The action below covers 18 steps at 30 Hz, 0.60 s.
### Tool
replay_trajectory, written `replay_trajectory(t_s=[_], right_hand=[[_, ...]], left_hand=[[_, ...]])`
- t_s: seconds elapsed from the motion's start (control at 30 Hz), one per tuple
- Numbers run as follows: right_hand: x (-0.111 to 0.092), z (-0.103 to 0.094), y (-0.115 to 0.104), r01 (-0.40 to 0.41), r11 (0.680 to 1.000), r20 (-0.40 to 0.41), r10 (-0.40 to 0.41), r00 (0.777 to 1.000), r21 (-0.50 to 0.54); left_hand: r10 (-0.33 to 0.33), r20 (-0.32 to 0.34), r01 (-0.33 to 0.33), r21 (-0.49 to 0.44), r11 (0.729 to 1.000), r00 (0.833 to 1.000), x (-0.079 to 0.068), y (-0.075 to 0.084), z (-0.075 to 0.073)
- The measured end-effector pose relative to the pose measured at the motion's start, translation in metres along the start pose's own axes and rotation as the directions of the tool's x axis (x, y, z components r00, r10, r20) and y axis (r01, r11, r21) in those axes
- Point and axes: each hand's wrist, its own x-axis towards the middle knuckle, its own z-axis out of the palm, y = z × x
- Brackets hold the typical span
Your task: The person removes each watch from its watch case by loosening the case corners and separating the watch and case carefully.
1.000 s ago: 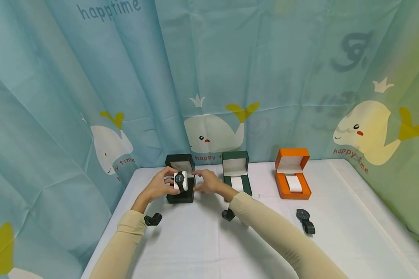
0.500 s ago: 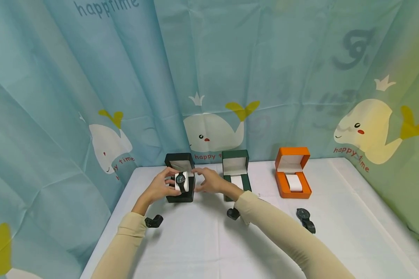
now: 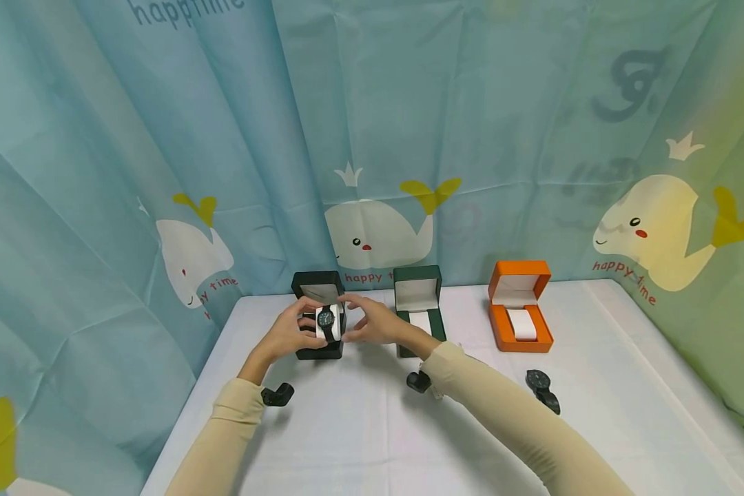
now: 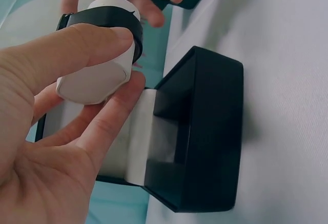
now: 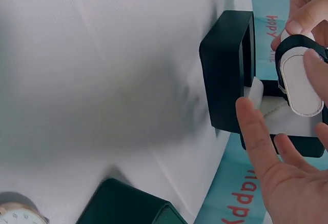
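Observation:
Raised in front of the open black watch box (image 3: 319,353), a black-strapped watch (image 3: 326,318) is wrapped round a white cushion (image 4: 92,83). My left hand (image 3: 290,331) pinches the cushion from the left, its thumb lying over the strap in the left wrist view. My right hand (image 3: 375,322) is at the cushion's right side with its fingers spread; its thumb overlaps the cushion's end in the right wrist view. The box's compartment (image 4: 166,137) shows no cushion inside.
An open green watch box (image 3: 417,286) with a white cushion stands right of the black one, partly behind my right wrist. Farther right is an open orange box (image 3: 521,344). Another black watch (image 3: 542,390) lies before it. A light-dialled watch (image 5: 20,218) shows in the right wrist view.
My left hand has shifted slightly right with the cushion and its watch, bringing them nearer my right fingers. The right wrist has moved a little to the right. The boxes stay put.

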Motion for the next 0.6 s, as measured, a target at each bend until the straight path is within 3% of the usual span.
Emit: replay_trajectory(t_s=[0.23, 0.4, 0.6], right_hand=[[-0.003, 0.003, 0.001, -0.024, 0.986, -0.021, 0.028, 0.999, 0.163], [-0.003, 0.007, 0.002, -0.035, 0.940, -0.025, 0.047, 0.999, 0.338], [-0.003, 0.015, 0.000, -0.023, 0.890, -0.044, 0.049, 0.998, 0.456]], left_hand=[[0.020, 0.005, -0.020, -0.007, 1.000, 1.000, -0.001, 0.004, 0.005], [0.018, 0.003, -0.018, 0.001, 1.000, 1.000, -0.001, 0.008, 0.008], [0.019, 0.000, -0.019, -0.002, 1.000, 1.000, 0.000, 0.008, 0.011]])
